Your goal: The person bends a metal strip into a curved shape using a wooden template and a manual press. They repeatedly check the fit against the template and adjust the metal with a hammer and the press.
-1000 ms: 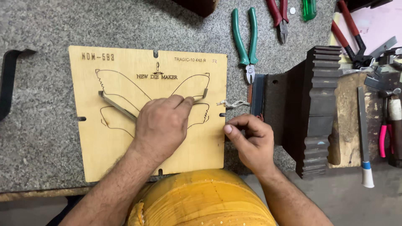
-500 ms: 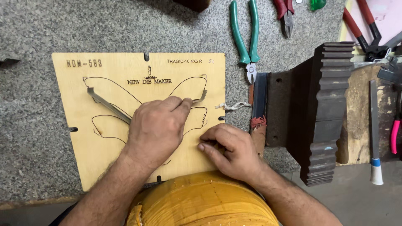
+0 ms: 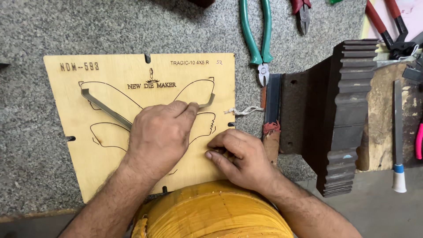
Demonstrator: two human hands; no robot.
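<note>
Head view, from near: right hand (image 3: 240, 154) presses its curled fingers flat on the pale plywood die board (image 3: 105, 132). Left hand (image 3: 161, 134) pinches the thin bent steel strip (image 3: 103, 107), lying slanted left-right across the butterfly outline. Beyond, green-handled pliers (image 3: 255, 31) point toward the board.

Green-handled pliers (image 3: 257, 33), red-handled cutters (image 3: 302, 11) and a dark metal block (image 3: 348, 114) lie nearby.

Board (image 3: 110, 145) sits on the surface (image 3: 35, 31) right in front of me, metal strip (image 3: 105, 108) lying on it. Vise block (image 3: 339, 114) is to its right, pliers (image 3: 257, 35) behind, file (image 3: 398, 132) far right.
</note>
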